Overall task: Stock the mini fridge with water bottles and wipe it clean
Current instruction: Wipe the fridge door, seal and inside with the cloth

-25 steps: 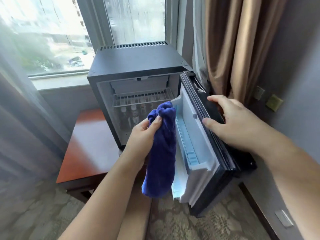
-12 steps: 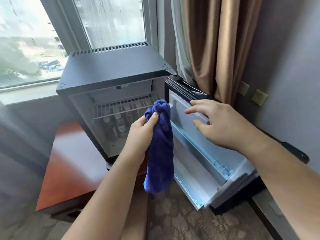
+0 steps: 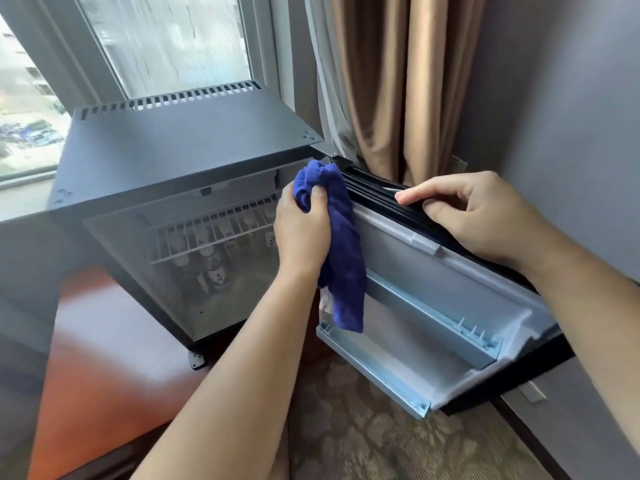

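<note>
Bottles [image 3: 214, 271] in fridge [image 3: 187, 150], under rack [image 3: 207, 233]

No text, label or brand is legible on anything in view.

Both forearms are bare right to the near edge, with no sleeve, watch, bracelet or glove showing, and the left hand [image 3: 301, 233] and right hand [image 3: 481, 216] carry no rings, their nails short and unpainted.

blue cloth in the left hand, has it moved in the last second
Yes. The blue microfibre cloth has risen from beside the white wire shelf to the black mini fridge's top front corner.
</note>
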Action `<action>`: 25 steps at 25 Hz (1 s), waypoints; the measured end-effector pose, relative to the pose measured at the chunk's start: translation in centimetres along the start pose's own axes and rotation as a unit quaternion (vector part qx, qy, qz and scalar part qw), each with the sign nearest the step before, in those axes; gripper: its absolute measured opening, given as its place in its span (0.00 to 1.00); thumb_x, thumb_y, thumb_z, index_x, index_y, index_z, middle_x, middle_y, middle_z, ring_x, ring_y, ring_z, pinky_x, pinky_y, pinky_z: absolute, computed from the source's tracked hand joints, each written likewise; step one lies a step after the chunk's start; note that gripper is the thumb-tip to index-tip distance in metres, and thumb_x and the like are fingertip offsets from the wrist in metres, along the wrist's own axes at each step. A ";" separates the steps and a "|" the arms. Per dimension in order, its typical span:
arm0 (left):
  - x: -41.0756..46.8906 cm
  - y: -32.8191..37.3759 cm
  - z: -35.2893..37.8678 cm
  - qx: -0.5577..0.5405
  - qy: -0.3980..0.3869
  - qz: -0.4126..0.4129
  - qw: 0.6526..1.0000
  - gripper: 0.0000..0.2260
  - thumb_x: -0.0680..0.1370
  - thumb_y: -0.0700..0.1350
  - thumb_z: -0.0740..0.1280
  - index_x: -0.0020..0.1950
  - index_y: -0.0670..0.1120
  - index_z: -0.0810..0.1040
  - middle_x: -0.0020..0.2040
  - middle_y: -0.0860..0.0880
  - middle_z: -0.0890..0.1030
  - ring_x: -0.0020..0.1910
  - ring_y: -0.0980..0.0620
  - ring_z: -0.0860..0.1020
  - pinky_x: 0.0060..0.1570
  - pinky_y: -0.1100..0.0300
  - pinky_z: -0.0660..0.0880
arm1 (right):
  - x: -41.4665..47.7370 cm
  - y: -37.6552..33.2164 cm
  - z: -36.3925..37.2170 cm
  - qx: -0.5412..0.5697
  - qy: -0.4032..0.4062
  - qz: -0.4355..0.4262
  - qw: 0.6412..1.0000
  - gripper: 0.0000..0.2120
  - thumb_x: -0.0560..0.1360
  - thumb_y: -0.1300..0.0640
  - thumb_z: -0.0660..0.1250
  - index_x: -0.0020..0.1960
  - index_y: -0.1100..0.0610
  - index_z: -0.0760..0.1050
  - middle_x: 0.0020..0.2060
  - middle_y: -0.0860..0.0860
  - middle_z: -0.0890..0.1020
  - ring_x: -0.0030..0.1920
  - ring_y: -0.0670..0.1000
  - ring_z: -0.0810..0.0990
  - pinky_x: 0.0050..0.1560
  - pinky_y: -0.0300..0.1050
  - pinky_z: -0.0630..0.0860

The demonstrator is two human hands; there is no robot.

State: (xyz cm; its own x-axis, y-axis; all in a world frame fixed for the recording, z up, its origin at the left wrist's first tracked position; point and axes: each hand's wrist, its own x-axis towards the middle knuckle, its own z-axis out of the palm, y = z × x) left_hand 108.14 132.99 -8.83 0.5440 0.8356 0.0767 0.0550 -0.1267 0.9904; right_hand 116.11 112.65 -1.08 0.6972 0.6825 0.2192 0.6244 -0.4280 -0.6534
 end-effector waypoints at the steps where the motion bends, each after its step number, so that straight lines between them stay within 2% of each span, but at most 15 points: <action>1: -0.5 0.0 0.4 0.009 0.000 0.011 1.000 0.15 0.80 0.59 0.65 0.65 0.57 0.77 0.57 0.56 0.82 0.57 0.56 0.80 0.63 0.51 0.77 | 0.1 0.2 0.0 0.005 -0.007 0.004 1.000 0.18 0.80 0.61 0.65 0.53 0.40 0.85 0.51 0.39 0.87 0.54 0.48 0.85 0.65 0.53 0.79; 3: -2.4 0.4 1.2 0.021 -0.007 0.048 0.999 0.14 0.81 0.55 0.66 0.67 0.57 0.77 0.57 0.56 0.79 0.54 0.60 0.78 0.61 0.58 0.74 | 0.0 0.5 0.2 -0.004 -0.017 -0.004 1.000 0.19 0.79 0.60 0.64 0.52 0.37 0.84 0.49 0.49 0.88 0.54 0.62 0.84 0.60 0.63 0.79; 5: -5.1 0.6 2.2 0.028 -0.019 0.101 0.994 0.14 0.81 0.51 0.67 0.67 0.55 0.78 0.54 0.54 0.77 0.51 0.60 0.77 0.56 0.61 0.73 | 0.1 0.5 0.3 0.003 -0.011 -0.009 1.000 0.19 0.76 0.59 0.61 0.50 0.37 0.84 0.47 0.52 0.88 0.51 0.67 0.83 0.57 0.64 0.80; 8: -9.9 1.1 4.0 0.048 -0.079 0.177 0.980 0.14 0.81 0.48 0.68 0.66 0.52 0.78 0.52 0.52 0.76 0.52 0.52 0.78 0.54 0.53 0.75 | 0.4 0.8 -0.1 0.020 0.044 -0.018 0.999 0.16 0.71 0.60 0.59 0.39 0.43 0.81 0.42 0.46 0.84 0.48 0.61 0.81 0.55 0.54 0.78; 11: -11.3 1.4 5.2 0.091 -0.098 0.192 0.972 0.15 0.81 0.49 0.67 0.68 0.52 0.75 0.54 0.52 0.74 0.52 0.50 0.77 0.52 0.53 0.75 | 1.1 1.3 -1.1 0.103 0.063 0.006 0.993 0.14 0.69 0.62 0.58 0.33 0.48 0.78 0.36 0.45 0.80 0.45 0.52 0.80 0.60 0.53 0.78; 13: -10.2 1.0 5.0 0.115 -0.074 0.205 0.969 0.15 0.81 0.48 0.68 0.67 0.50 0.76 0.55 0.51 0.75 0.52 0.51 0.76 0.51 0.55 0.73 | 1.1 1.5 -1.3 0.080 0.044 0.004 0.996 0.13 0.71 0.64 0.60 0.35 0.50 0.77 0.36 0.47 0.80 0.39 0.42 0.76 0.52 0.38 0.75; 14: -9.2 0.7 4.5 0.116 -0.050 0.204 0.971 0.14 0.81 0.48 0.68 0.66 0.49 0.76 0.55 0.50 0.75 0.52 0.52 0.75 0.51 0.56 0.72 | 1.1 1.5 -1.2 0.049 0.039 0.001 0.998 0.14 0.73 0.66 0.61 0.36 0.51 0.78 0.37 0.48 0.79 0.36 0.39 0.74 0.46 0.31 0.70; 15: -7.8 0.4 3.9 0.110 -0.018 0.194 0.975 0.13 0.81 0.48 0.68 0.66 0.48 0.77 0.55 0.50 0.76 0.52 0.52 0.75 0.52 0.58 0.72 | 0.9 1.5 -1.1 0.021 0.041 -0.011 0.999 0.15 0.75 0.68 0.61 0.37 0.51 0.78 0.38 0.47 0.79 0.34 0.39 0.73 0.41 0.30 0.67; 17: -4.6 0.0 2.4 0.093 0.055 0.161 0.981 0.13 0.82 0.47 0.67 0.65 0.46 0.78 0.55 0.48 0.76 0.50 0.56 0.73 0.51 0.68 0.67 | 0.6 1.6 -0.9 0.019 0.042 -0.017 0.999 0.16 0.75 0.68 0.61 0.37 0.51 0.78 0.39 0.47 0.78 0.33 0.43 0.72 0.38 0.32 0.66; 19: -1.2 0.4 0.7 0.083 0.107 0.127 0.983 0.12 0.82 0.48 0.66 0.63 0.45 0.78 0.56 0.47 0.77 0.48 0.59 0.72 0.49 0.77 0.63 | 0.6 1.7 -0.8 0.025 0.051 -0.017 0.998 0.15 0.75 0.67 0.62 0.37 0.50 0.79 0.40 0.49 0.79 0.37 0.51 0.73 0.40 0.37 0.67; 20: 0.2 0.6 0.1 0.079 0.110 0.108 0.985 0.12 0.83 0.49 0.66 0.62 0.45 0.78 0.56 0.48 0.78 0.49 0.59 0.72 0.51 0.77 0.64 | 0.7 1.8 -0.8 0.029 0.053 -0.013 0.998 0.15 0.75 0.67 0.61 0.38 0.51 0.79 0.40 0.51 0.80 0.39 0.54 0.74 0.41 0.40 0.68; 23: 1.8 0.7 0.1 0.067 0.074 0.067 0.993 0.10 0.83 0.51 0.64 0.59 0.48 0.79 0.56 0.49 0.79 0.51 0.55 0.76 0.57 0.61 0.72 | 0.8 1.6 -0.8 0.046 0.045 -0.004 0.998 0.15 0.75 0.65 0.61 0.37 0.50 0.79 0.40 0.55 0.80 0.38 0.54 0.73 0.40 0.41 0.67; 25: 1.1 0.7 0.6 0.063 0.070 0.062 0.994 0.07 0.83 0.52 0.64 0.56 0.50 0.79 0.55 0.49 0.78 0.50 0.55 0.76 0.53 0.62 0.70 | 0.9 1.6 -0.8 0.072 0.033 0.004 0.997 0.13 0.73 0.62 0.60 0.37 0.50 0.80 0.39 0.61 0.78 0.35 0.54 0.70 0.40 0.43 0.68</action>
State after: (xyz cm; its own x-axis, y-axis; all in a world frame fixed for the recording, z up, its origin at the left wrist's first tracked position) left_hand 109.31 133.51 -8.08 0.4321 0.8745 0.2203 0.1043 -0.2911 0.9510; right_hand 118.06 112.13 -1.36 0.7272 0.6365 0.2571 0.5643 -0.3412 -0.7518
